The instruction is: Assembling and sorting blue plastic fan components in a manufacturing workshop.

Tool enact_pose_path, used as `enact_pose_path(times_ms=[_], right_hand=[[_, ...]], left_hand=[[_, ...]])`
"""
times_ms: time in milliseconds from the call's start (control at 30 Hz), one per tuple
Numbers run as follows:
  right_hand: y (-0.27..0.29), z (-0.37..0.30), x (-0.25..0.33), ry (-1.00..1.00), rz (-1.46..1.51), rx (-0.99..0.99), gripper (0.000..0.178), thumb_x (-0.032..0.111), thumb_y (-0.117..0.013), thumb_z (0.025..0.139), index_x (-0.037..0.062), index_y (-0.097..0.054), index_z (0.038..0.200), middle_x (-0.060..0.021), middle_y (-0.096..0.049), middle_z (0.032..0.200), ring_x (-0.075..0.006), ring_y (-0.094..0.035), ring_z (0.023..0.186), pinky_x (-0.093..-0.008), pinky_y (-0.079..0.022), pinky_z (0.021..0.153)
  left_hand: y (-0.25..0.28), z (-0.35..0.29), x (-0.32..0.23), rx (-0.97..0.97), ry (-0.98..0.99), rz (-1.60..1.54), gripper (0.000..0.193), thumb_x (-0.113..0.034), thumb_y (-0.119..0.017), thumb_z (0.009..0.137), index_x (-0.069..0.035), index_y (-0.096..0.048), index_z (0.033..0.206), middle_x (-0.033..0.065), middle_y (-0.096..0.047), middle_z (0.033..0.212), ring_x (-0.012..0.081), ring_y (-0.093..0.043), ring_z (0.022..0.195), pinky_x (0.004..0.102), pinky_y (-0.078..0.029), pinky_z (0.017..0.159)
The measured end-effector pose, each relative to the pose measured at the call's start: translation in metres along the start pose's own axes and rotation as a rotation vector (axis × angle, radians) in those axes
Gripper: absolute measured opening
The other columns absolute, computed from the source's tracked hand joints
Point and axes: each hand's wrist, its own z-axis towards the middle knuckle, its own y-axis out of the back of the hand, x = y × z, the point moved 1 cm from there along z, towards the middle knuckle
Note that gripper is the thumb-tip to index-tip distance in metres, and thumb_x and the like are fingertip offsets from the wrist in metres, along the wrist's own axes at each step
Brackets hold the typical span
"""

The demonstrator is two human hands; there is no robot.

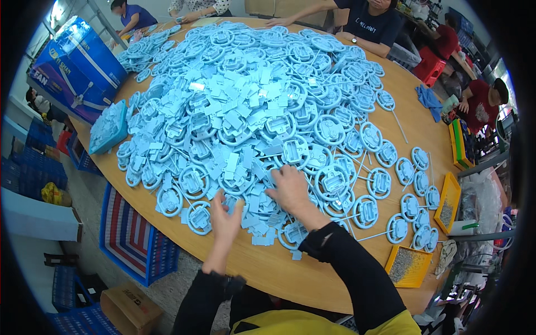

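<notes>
Left of the pile (240, 106): big blue box (78, 70), then a teal tub (114, 140) full of small pieces just beside the pile's edge. Striped crate (125, 234) sits lower, past the table edge on the pile's near-left side. Pile itself is light-blue plastic on the table (273, 271): small flat plates (231, 162) over and among wheel-shaped parts (191, 181), some with thin rods. Left hand (224, 219) at the pile's near edge, thumb and fingers apart, blue plastic between; can't tell if it's clamped on a plate. Right hand (291, 192) further right, over the pile's near side, fingers bent down among plates; grip hidden, can't tell. Right of the pile: loose wheel parts (397, 228), yellow tray (422, 268) of small bits, blue cloth (429, 103) farther back, second yellow tray (454, 195).
</notes>
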Motion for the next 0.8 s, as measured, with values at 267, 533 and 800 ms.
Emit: enact_pose_path(times_ms=[267,533,800], right_hand=[[-0.01,-0.003,-0.024,-0.207,0.253,-0.042,0.018,0.021,-0.066,0.075,0.0075,-0.061,0.086,-0.0151,-0.058,0.085,-0.0349,-0.06,0.079,-0.0453,-0.047,0.065],[0.028,-0.043,-0.075,-0.49,0.923,0.089,0.021,0.019,-0.067,0.077,0.0005,-0.06,0.085,-0.0077,-0.061,0.071,-0.0171,-0.058,0.065,-0.0339,-0.047,0.06],[0.099,-0.094,-0.103,-0.677,1.326,0.136,0.021,0.007,-0.058,0.088,0.0033,-0.06,0.109,-0.0027,-0.061,0.088,-0.0109,-0.057,0.078,-0.0259,-0.048,0.065]], left_hand=[[-0.046,0.093,-0.018,0.087,0.461,-0.595,0.085,-0.014,-0.069,0.083,-0.007,-0.013,0.147,0.0108,-0.057,0.092,0.0186,-0.055,0.076,0.0326,-0.047,0.065],[-0.028,0.027,-0.059,0.472,0.413,-1.183,0.043,-0.003,-0.059,0.085,-0.005,-0.042,0.125,0.0093,-0.057,0.115,0.0191,-0.06,0.095,0.0317,-0.05,0.076],[-0.07,-0.048,-0.092,0.618,0.475,-1.0,0.04,0.0,-0.051,0.088,-0.001,-0.046,0.127,0.0082,-0.058,0.113,0.0158,-0.059,0.099,0.0323,-0.051,0.083]])
